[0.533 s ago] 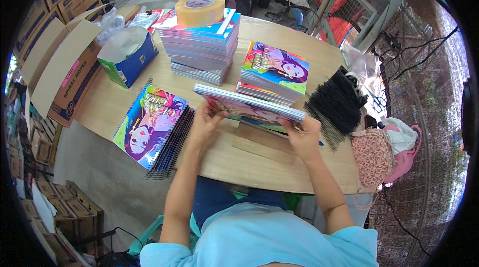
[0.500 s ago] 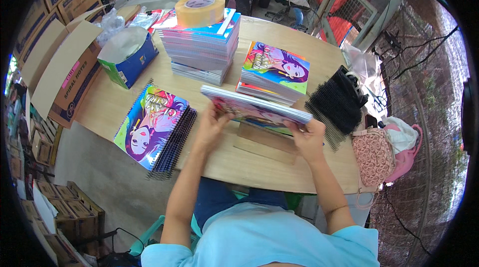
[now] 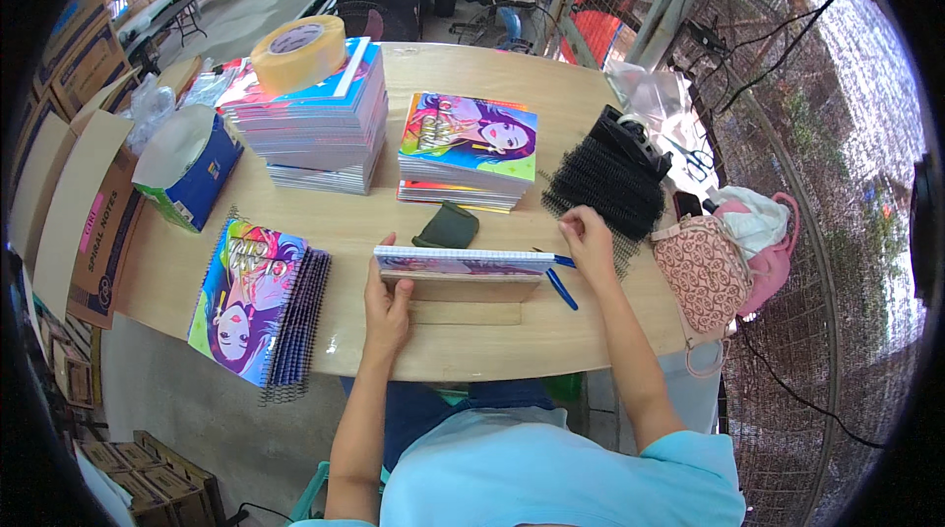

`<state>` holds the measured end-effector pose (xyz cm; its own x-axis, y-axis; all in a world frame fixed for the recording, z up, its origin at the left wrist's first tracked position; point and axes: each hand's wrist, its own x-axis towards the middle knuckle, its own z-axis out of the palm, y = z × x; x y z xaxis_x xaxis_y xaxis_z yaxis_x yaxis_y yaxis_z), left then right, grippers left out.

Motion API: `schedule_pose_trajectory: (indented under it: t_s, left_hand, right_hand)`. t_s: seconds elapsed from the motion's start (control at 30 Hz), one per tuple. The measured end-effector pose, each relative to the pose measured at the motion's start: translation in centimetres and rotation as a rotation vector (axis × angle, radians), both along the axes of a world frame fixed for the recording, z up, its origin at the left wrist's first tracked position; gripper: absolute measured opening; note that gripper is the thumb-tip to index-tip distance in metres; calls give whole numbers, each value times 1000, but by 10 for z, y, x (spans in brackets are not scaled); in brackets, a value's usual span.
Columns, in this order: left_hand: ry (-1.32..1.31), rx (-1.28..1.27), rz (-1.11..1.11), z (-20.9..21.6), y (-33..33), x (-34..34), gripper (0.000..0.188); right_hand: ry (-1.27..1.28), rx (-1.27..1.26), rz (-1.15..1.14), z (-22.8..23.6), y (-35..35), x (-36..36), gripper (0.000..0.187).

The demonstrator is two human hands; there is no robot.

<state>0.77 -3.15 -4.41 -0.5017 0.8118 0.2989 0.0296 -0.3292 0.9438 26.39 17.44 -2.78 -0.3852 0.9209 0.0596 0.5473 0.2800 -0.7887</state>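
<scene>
My left hand [image 3: 387,310] grips the left end of an unbound notebook [image 3: 458,259], its thumb at the near side. The notebook stands on its long edge with the page edges up, against a wooden block stand [image 3: 465,314]. My right hand [image 3: 591,244] is raised to the right of the notebook, beside a pile of black spiral coils [image 3: 600,183]. Its fingers are pinched together; what they hold, if anything, is too small to make out. Blue-handled pliers [image 3: 562,288] lie just below that hand. A dark green piece [image 3: 448,226] rests behind the notebook.
Spiral-bound notebooks [image 3: 251,301] lie at the left. Farther back are a tall notebook stack [image 3: 320,124] topped by a tape roll [image 3: 298,53], and a shorter stack [image 3: 468,148]. A blue box [image 3: 192,168], open carton [image 3: 98,222], scissors [image 3: 694,161] and pink pouch [image 3: 701,271] flank them.
The notebook has been lowered from a tilted hold in both hands to upright at the wooden stand. My right hand has let go of it and moved toward the coils. The view has shifted right.
</scene>
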Motion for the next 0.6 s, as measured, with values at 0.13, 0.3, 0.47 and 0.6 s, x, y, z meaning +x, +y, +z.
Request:
schedule_pose_trajectory:
  t_s: [0.13,0.3,0.47,0.6]
  left_hand:
    - [546,21,663,17,3,19,85]
    - [1031,105,417,86,6,71,60]
    - [1105,-52,145,101,47,88,25]
    - [1029,28,148,93,53,88,14]
  right_hand:
    - [-625,651,-78,-15,26,-5,23]
    - [-78,674,108,11,27,8,18]
    - [-74,527,412,70,-2,25,23]
    - [124,362,441,88,-31,23,20]
